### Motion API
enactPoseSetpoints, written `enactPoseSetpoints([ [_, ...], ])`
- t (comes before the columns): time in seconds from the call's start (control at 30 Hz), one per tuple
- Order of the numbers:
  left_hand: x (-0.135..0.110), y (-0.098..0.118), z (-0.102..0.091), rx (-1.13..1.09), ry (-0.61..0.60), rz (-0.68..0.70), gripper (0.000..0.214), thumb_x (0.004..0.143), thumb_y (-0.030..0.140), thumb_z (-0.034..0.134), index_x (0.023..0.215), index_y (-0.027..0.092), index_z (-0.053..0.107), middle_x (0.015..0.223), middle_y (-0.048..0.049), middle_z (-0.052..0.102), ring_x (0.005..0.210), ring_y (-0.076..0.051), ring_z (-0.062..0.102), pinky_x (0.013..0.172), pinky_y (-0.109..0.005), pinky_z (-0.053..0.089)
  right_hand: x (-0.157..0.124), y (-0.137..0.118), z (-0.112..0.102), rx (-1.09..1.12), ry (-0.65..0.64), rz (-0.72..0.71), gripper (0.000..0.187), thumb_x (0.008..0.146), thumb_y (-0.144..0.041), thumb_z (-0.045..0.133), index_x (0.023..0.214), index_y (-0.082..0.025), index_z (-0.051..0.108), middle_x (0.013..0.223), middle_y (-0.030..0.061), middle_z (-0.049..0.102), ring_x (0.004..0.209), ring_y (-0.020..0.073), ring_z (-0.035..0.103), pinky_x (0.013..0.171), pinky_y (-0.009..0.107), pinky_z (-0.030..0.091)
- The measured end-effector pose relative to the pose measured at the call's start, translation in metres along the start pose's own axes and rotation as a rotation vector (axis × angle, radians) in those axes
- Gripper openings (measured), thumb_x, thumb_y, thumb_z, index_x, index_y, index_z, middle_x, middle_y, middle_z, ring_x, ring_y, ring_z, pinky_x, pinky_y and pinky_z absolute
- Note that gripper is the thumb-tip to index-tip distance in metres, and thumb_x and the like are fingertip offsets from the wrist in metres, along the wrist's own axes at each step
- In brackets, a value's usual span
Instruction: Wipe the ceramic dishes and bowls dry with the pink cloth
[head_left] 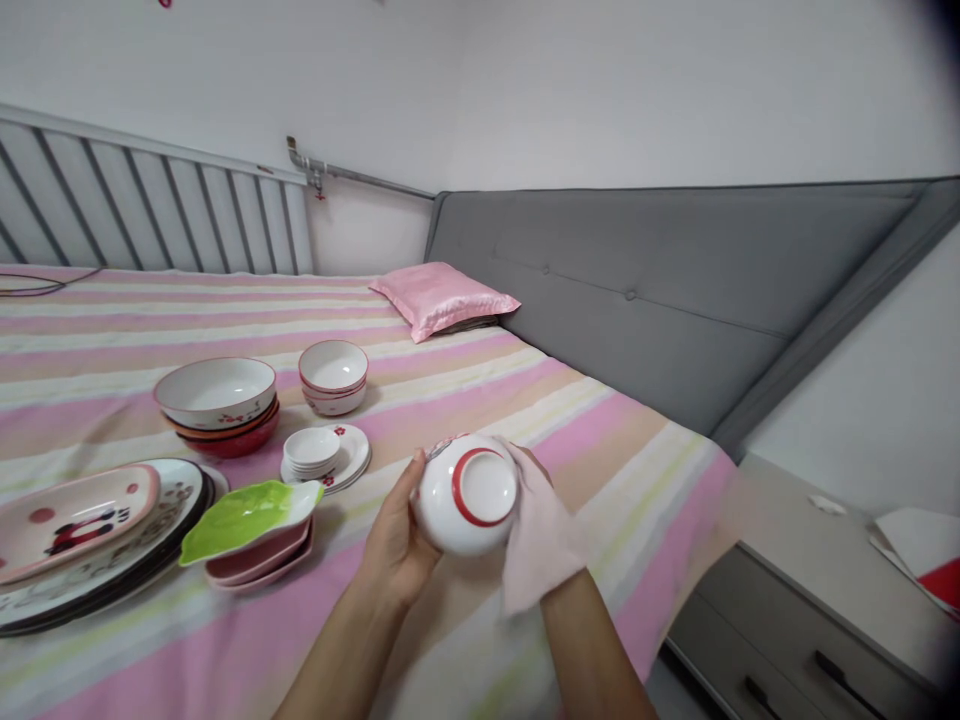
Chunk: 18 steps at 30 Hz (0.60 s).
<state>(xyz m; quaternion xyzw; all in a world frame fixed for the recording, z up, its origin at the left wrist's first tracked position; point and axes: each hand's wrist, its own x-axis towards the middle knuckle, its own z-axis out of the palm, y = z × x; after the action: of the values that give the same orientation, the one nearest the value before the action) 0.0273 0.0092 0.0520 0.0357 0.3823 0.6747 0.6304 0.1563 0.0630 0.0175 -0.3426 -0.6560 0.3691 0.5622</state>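
Observation:
A white bowl (pixel 466 496) with a red ring round its foot is held upside down over the striped bed (pixel 487 390), its base facing me. My left hand (pixel 396 545) grips its left side, thumb up along the rim. My right hand (pixel 541 520) is wrapped in a pale pink cloth (pixel 534 560) and presses against the bowl's right side. The fingers of that hand are hidden by the cloth.
On the bed to the left lie a stack of large bowls (pixel 217 402), stacked small bowls (pixel 334 376), small dishes on saucers (pixel 324 455), a green leaf dish (pixel 247 515) on pink dishes, and oval plates (pixel 82 530). A pink pillow (pixel 442 297) lies by the grey headboard (pixel 637 290). A grey nightstand (pixel 810 600) stands at right.

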Motion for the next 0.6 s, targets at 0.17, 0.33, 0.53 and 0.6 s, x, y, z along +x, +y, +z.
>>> enactPoseSetpoints([
  [0.17, 0.013, -0.013, -0.001, -0.223, 0.012, 0.04, 0.032, 0.079, 0.031, 0.06, 0.108, 0.018, 0.064, 0.093, -0.0046, 0.072, 0.081, -0.02, 0.068, 0.078, -0.034, 0.053, 0.014, 0.006, 0.013, -0.007, 0.043, 0.029, 0.029, 0.082, -0.035, 0.049, 0.098, -0.02, 0.068, 0.099, 0.008, 0.068, 0.101, 0.0257, 0.06, 0.087, 0.037, 0.048],
  [0.33, 0.014, -0.023, 0.0, -0.395, -0.038, 0.034, 0.033, 0.08, 0.032, 0.058, 0.109, 0.017, 0.063, 0.101, -0.0074, 0.071, 0.096, -0.023, 0.065, 0.086, -0.035, 0.05, 0.012, -0.007, 0.022, 0.058, 0.141, 0.202, 0.04, 0.088, -0.041, 0.04, 0.11, -0.018, 0.063, 0.114, 0.0096, 0.064, 0.106, 0.0237, 0.058, 0.087, 0.037, 0.047],
  [0.53, 0.019, -0.027, -0.007, -0.453, -0.078, -0.053, 0.047, 0.078, 0.041, 0.058, 0.117, 0.015, 0.06, 0.102, -0.0114, 0.071, 0.1, -0.029, 0.063, 0.092, -0.043, 0.046, 0.001, -0.022, 0.034, -0.095, 0.242, 0.15, 0.042, 0.087, -0.04, 0.042, 0.119, -0.018, 0.057, 0.122, 0.0101, 0.059, 0.114, 0.0254, 0.053, 0.093, 0.041, 0.042],
  [0.6, 0.023, -0.027, -0.011, -0.481, -0.113, -0.06, 0.05, 0.079, 0.042, 0.055, 0.119, 0.013, 0.058, 0.101, -0.0124, 0.071, 0.103, -0.03, 0.062, 0.095, -0.042, 0.044, -0.005, -0.026, 0.041, -0.138, 0.291, 0.079, 0.042, 0.088, -0.039, 0.04, 0.122, -0.018, 0.054, 0.125, 0.0102, 0.056, 0.117, 0.0248, 0.05, 0.096, 0.042, 0.04],
])
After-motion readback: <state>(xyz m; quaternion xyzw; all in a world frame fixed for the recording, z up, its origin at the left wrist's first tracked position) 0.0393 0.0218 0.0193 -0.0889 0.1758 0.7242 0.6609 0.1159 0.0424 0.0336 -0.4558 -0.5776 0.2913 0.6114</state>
